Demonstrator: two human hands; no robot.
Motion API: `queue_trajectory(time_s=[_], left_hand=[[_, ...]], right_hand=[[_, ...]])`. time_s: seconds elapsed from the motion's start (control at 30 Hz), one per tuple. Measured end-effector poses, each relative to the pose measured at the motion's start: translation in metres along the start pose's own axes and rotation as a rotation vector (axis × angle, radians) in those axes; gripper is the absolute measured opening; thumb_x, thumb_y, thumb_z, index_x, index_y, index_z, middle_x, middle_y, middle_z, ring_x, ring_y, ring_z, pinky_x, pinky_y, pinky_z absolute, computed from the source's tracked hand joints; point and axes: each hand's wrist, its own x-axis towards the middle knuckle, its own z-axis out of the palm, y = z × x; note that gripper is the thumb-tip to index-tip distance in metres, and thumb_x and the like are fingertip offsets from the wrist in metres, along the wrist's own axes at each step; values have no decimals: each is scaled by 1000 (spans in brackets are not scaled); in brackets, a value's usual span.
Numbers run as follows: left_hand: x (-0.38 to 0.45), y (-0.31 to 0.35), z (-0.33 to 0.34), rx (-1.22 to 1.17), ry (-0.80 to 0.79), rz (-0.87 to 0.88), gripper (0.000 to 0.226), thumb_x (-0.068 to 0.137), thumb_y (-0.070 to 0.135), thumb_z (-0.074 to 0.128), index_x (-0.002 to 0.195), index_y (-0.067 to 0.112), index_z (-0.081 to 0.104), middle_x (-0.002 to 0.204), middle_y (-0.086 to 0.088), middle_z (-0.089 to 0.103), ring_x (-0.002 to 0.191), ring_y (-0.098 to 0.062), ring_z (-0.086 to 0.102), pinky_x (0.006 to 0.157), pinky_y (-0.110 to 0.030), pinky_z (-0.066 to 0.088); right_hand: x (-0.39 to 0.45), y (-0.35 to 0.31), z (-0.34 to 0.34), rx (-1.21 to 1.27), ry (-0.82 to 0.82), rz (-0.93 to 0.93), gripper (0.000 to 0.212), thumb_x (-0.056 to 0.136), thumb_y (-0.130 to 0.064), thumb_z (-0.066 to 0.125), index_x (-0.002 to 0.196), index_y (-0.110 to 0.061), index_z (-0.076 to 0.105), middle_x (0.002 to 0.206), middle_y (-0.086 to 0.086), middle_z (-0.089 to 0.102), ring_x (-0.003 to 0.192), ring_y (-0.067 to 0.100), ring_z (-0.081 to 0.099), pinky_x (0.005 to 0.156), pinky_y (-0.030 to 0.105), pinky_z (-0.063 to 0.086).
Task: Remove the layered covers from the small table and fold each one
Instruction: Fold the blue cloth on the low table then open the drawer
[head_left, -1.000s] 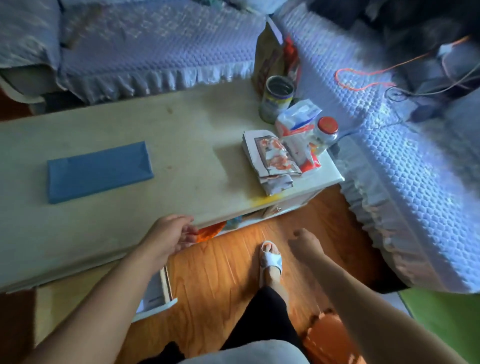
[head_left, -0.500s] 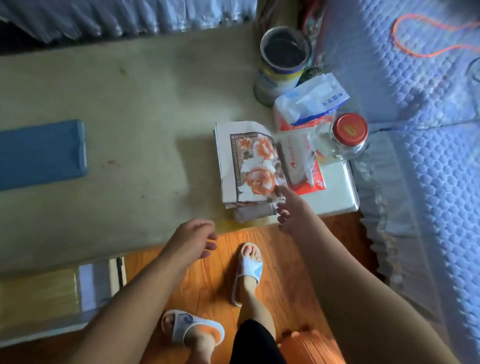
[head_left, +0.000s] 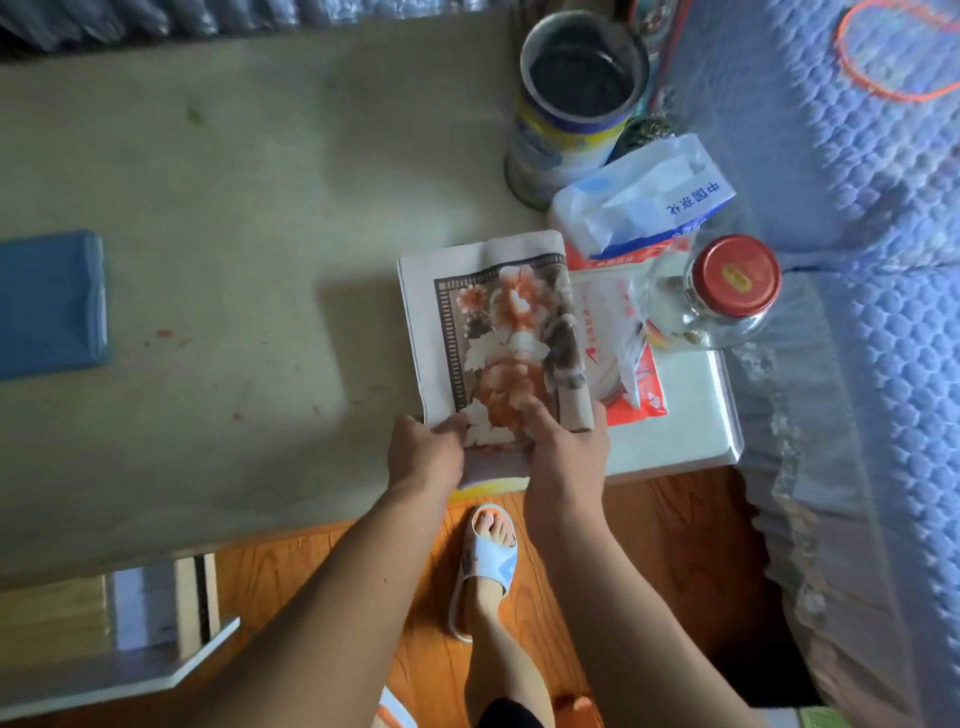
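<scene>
Fingers (head_left: 540, 415) of both hands are clamped on the near edge of the folded floral cover (head_left: 493, 343) on the small table (head_left: 234, 208).

Head view: the left hand (head_left: 423, 457) grips the cover's near left corner with its thumb on top; the right hand (head_left: 563, 462) holds the near right part, fingers laid over the print. Beyond the fingers stand a tin can (head_left: 571, 98) and a plastic packet (head_left: 644, 197); just right, a red-lidded jar (head_left: 717, 296). Far left lies a folded blue cover (head_left: 49, 304).
</scene>
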Motion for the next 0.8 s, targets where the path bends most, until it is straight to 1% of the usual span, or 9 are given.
queue_trajectory(time_s=[0.07, 0.17, 0.27, 0.33, 0.43, 0.57, 0.67, 0.73, 0.8], left_hand=[[3, -3, -3, 9, -36, 12, 43, 88, 42, 69, 115, 11, 59, 115, -9, 68, 104, -33, 65, 92, -41, 54], [7, -4, -14, -175, -176, -18, 36, 86, 45, 69, 108, 19, 59, 111, -7, 72, 93, -29, 72, 82, -48, 61], [-6, 3, -47, -496, -237, 60, 10, 101, 15, 58, 111, 13, 58, 106, -11, 74, 80, -23, 76, 64, -37, 62], [-20, 8, -83, -519, -236, 245, 16, 103, 7, 53, 117, 11, 58, 111, -9, 74, 93, -24, 76, 73, -39, 63], [-38, 5, -145, -499, -125, 445, 17, 102, 7, 54, 116, 17, 57, 116, -4, 73, 106, -26, 72, 82, -44, 62], [-68, -15, -220, -263, 104, 518, 21, 100, 19, 60, 105, 39, 59, 112, 5, 72, 104, -19, 72, 81, -43, 62], [-80, -39, -247, -105, 287, 448, 21, 98, 23, 65, 106, 40, 58, 103, 13, 67, 95, -10, 68, 79, -40, 58], [-80, -57, -250, -157, 347, 371, 24, 97, 22, 67, 114, 38, 58, 103, 13, 67, 96, -11, 68, 79, -40, 58], [-79, -74, -243, -295, 373, 281, 26, 96, 20, 68, 116, 33, 60, 108, 6, 70, 100, -19, 70, 83, -44, 59]], right_hand=[[-2, -5, 6, 32, -90, 37, 44, 83, -15, 78, 124, -26, 67, 115, 11, 73, 108, 32, 69, 92, 49, 57], [-7, -14, -1, -155, -153, -36, 28, 84, -2, 73, 109, -14, 71, 99, 12, 76, 98, 32, 72, 83, 44, 60], [-16, -10, -2, -427, -341, -179, 29, 80, 0, 78, 106, -9, 67, 96, 9, 75, 93, 26, 72, 79, 34, 58], [-14, 0, 4, -531, -411, -215, 48, 75, -11, 87, 117, -8, 64, 109, 12, 70, 102, 24, 69, 87, 38, 57], [-9, 16, 12, -832, -375, -436, 68, 70, -24, 85, 131, -11, 60, 132, 10, 55, 120, 25, 55, 100, 41, 50], [-6, 17, 5, -1123, -103, -693, 52, 77, -20, 81, 123, -6, 63, 120, 14, 57, 107, 34, 51, 95, 40, 41], [0, 14, 7, -1080, -6, -389, 64, 79, -32, 80, 128, -1, 55, 121, 21, 55, 113, 41, 49, 96, 42, 36], [3, 15, 9, -1035, -15, -24, 73, 85, -53, 69, 134, -3, 47, 131, 19, 48, 124, 39, 45, 101, 40, 35], [8, 14, 7, -1042, -36, 112, 80, 84, -64, 64, 136, -6, 46, 134, 17, 46, 126, 36, 45, 106, 41, 34]])
